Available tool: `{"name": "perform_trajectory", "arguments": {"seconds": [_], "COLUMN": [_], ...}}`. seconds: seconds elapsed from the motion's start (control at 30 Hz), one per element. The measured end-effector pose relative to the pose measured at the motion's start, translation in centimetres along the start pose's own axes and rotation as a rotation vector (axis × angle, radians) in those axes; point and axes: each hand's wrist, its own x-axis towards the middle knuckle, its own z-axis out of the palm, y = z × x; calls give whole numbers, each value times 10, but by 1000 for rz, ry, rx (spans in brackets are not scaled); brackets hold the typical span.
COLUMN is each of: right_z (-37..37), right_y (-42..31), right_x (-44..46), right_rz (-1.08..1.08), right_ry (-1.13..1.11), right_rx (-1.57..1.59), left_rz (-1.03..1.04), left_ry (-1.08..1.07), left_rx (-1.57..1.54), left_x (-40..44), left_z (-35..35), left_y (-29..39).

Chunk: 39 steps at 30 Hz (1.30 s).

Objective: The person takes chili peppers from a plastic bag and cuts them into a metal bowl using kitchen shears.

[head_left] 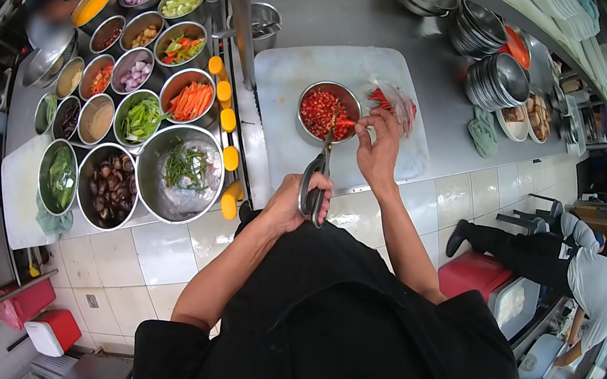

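My left hand (pixel 303 199) is wrapped round the handles of dark-handled scissors (pixel 316 181). Their blades reach over a round metal bowl (pixel 305 129) of cut red chillies (pixel 324 108). My right hand (pixel 379 146) pinches a red chilli (pixel 348 124) at the bowl's right rim, close to the blade tips. Beside that hand, a clear plastic bag (pixel 406 110) with more whole red chillies lies on the white cutting board (pixel 288 168). The bowl stands on the same board. Whether the blades touch the chilli I cannot tell.
Metal bowls of shiitake mushrooms (pixel 108 184), carrot strips (pixel 190 101) and other vegetables crowd the left counter. Yellow-capped bottles (pixel 232 158) line its edge. Stacked metal bowls (pixel 496 82) and a green cloth (pixel 483 132) lie right. A person (pixel 596 285) bends over at lower right.
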Motion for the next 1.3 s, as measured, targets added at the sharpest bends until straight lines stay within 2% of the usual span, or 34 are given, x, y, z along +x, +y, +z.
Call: {"name": "perform_trajectory", "arguments": {"seconds": [0.1,0.27,0.47,0.57,0.7,0.8,1.03,1.13,1.23,1.3], "right_z": [-1,0,-2,1,1,0,5,3,4,6], "right_y": [1,2,-7,-2,-1,-4,-3,-3,-8,-11], "right_x": [0,-2,-2,-3,-2,-1,-4,-2,-3,-5], "right_rz": [0,11,-1,-9,26,-2,36,35,40,73], "right_ry": [1,4,-31,-17,4,-1,-22,-24,-49,-75], "right_rx": [-17,16,9,-7,-15,-30,-11,-32,-16,33], "left_rz": [-123,-163,-138,-34,-45,-170,-20,-131,-150,-91], "left_ry": [-99,-124,-136,-66,-38,-109,-15,-109,-133,-97], "left_rx": [-91,-112,-137,-88,-79,-171,17,-90,-132,-85], "left_x": [-8,1,-2,2,-7,-10,-5,-11,-7,-2], "left_z": [3,4,6,3,5,9,5,5,11,10], "left_y": [2,3,2,-2,2,3,0,1,2,1]}}
